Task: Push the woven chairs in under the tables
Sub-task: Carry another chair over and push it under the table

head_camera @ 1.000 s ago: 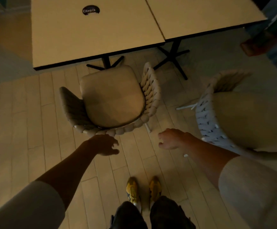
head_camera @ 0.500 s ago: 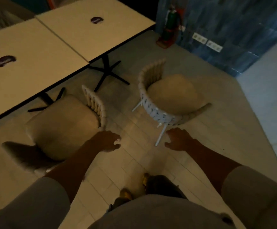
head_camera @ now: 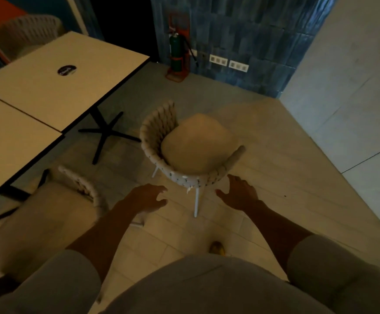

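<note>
A woven chair (head_camera: 159, 132) with a beige seat cushion stands in the open floor, away from the far table (head_camera: 48, 87) and turned askew to it. My right hand (head_camera: 238, 193) hovers just below its curved back rim, fingers spread and empty. My left hand (head_camera: 146, 198) hangs a little lower left of the chair, fingers loosely curled, holding nothing. A second woven chair (head_camera: 78, 184) sits at the left, its seat partly under the near table (head_camera: 7, 137).
A fire extinguisher (head_camera: 176, 53) stands against the blue tiled wall. The far table's black cross foot (head_camera: 107, 132) lies left of the middle chair. Another woven chair (head_camera: 23, 35) is behind the tables. Pale tiled floor stretches to the right.
My view swung right from the first chair to the second one. Both hands left the first chair's back and moved toward the second chair, the right hand opening near its rim.
</note>
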